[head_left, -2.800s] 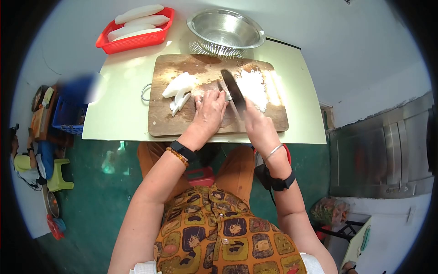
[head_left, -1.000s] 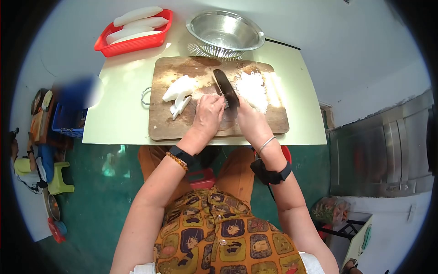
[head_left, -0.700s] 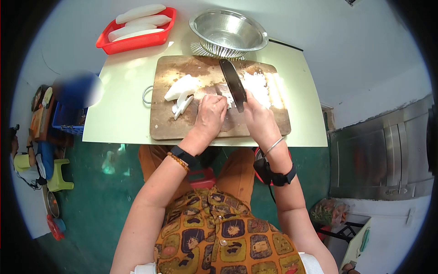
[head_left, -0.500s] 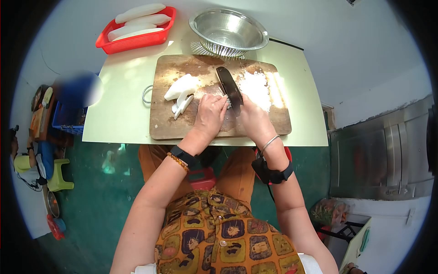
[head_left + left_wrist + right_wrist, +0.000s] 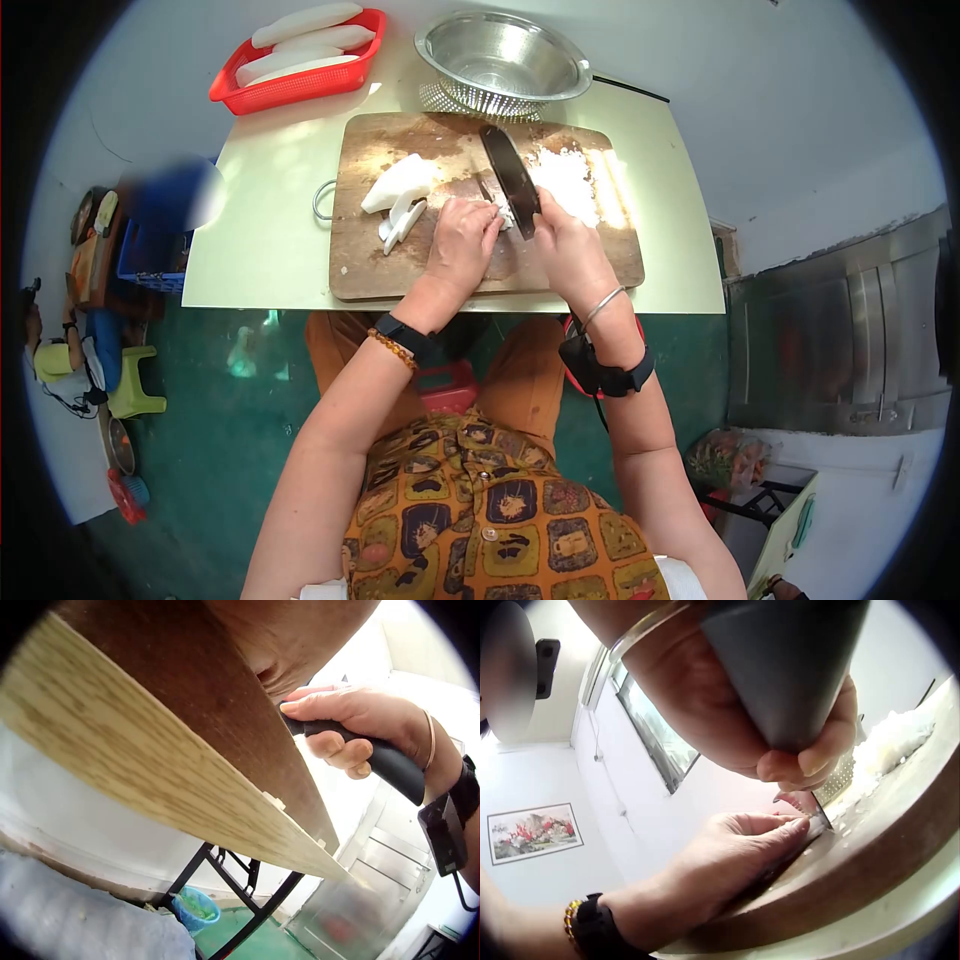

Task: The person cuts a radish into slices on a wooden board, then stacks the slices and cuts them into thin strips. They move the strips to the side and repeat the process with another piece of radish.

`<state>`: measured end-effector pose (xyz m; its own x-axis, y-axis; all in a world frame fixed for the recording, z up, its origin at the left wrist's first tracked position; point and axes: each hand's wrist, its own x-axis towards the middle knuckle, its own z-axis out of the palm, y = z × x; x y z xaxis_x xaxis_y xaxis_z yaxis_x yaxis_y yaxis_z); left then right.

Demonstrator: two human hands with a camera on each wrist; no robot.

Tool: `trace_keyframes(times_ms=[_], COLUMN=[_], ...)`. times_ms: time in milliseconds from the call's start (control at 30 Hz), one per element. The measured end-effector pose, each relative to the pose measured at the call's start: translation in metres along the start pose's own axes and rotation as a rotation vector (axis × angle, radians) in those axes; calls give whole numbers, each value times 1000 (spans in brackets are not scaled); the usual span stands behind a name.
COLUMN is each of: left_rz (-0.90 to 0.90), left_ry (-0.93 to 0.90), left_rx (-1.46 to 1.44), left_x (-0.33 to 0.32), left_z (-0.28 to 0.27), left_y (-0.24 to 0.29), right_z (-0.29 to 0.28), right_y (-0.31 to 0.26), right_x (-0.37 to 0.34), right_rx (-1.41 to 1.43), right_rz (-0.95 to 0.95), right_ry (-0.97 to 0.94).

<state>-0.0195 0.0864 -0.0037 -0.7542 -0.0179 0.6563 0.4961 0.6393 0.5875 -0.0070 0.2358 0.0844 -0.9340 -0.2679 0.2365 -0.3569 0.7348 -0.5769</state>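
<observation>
The right hand [image 5: 574, 255] grips a kitchen knife [image 5: 509, 178] by its black handle [image 5: 399, 771], the dark blade standing just right of the left fingertips. Thumb and fingers of the left hand [image 5: 460, 245] pinch white radish strips [image 5: 817, 826] on the wooden cutting board [image 5: 385, 278]; the palm hides most of their length. Diced radish [image 5: 568, 185] lies heaped on the board's right side, with loose bits near the blade in the right wrist view. To the left are a larger radish chunk [image 5: 398, 182] and several slices [image 5: 404, 228].
Behind the board stand a steel colander [image 5: 505, 60] and a red basket [image 5: 300, 97] holding several peeled radishes [image 5: 310, 45]. The pale table [image 5: 250, 250] has its front edge close to the person's lap. A green stool [image 5: 137, 385] is on the floor at left.
The knife came down beside the left fingertips half a second ago and is now lifted and slightly farther right. The left hand keeps its place on the strips; the whole view has shifted a little.
</observation>
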Motion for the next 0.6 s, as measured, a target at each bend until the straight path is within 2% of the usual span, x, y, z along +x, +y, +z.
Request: trace_keyframes(times_ms=[133, 233, 367, 467, 567, 600], left_rz=[-30, -53, -66, -30, -75, -89], left_ry=[8, 5, -43, 18, 113, 96], left_rx=[2, -13, 6, 33, -49, -60], left_x=[0, -1, 0, -1, -2, -2], left_z=[0, -1, -2, -1, -5, -5], left_y=[2, 1, 0, -2, 6, 6], right_z=[1, 17, 15, 15, 15, 12], right_y=[-6, 6, 9, 11, 14, 11], right_x=[0, -3, 2, 4, 1, 1], right_rx=[51, -107, -52, 11, 37, 33], right_rz=[19, 54, 15, 6, -9, -11], right_ry=[-1, -49, -45, -47, -20, -9])
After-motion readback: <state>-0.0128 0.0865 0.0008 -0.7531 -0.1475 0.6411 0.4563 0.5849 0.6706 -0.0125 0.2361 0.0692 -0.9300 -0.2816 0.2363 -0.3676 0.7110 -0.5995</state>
